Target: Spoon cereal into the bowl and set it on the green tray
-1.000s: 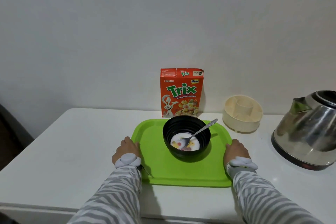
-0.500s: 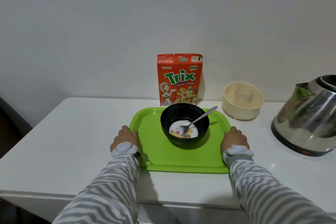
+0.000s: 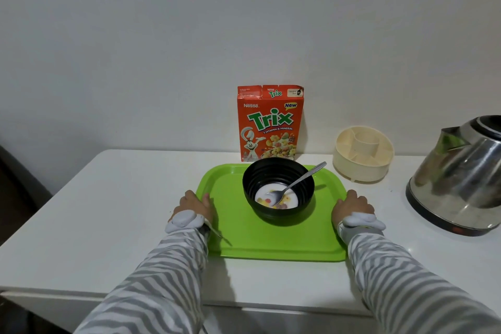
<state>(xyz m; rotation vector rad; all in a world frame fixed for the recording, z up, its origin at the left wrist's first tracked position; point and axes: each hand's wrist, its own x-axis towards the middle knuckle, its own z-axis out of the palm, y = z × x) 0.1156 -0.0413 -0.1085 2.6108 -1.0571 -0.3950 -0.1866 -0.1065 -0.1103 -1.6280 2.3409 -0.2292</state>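
Two hands gripped one green tray (image 3: pixel 271 238), one on each side edge. On the left hand (image 3: pixel 193 205) the thumb lay over the rim while the other fingers curled under it, out of sight; the right hand (image 3: pixel 352 205) closed round the opposite rim, its fingertips hidden too. Both wrists wore striped grey and white sleeves.

One black bowl (image 3: pixel 278 190) sat on the tray, toward its far half, holding milk and a few coloured cereal pieces. One metal spoon (image 3: pixel 295 183) rested in it, scoop down in the milk, its long axis slanting up and away to the right, handle tip past the bowl's rim.

One orange cereal box (image 3: pixel 270 123) stood upright just behind the tray against the wall. One cream divided container (image 3: pixel 363 153) and one steel kettle (image 3: pixel 458 179) stood to the right on the white counter (image 3: pixel 108 198).
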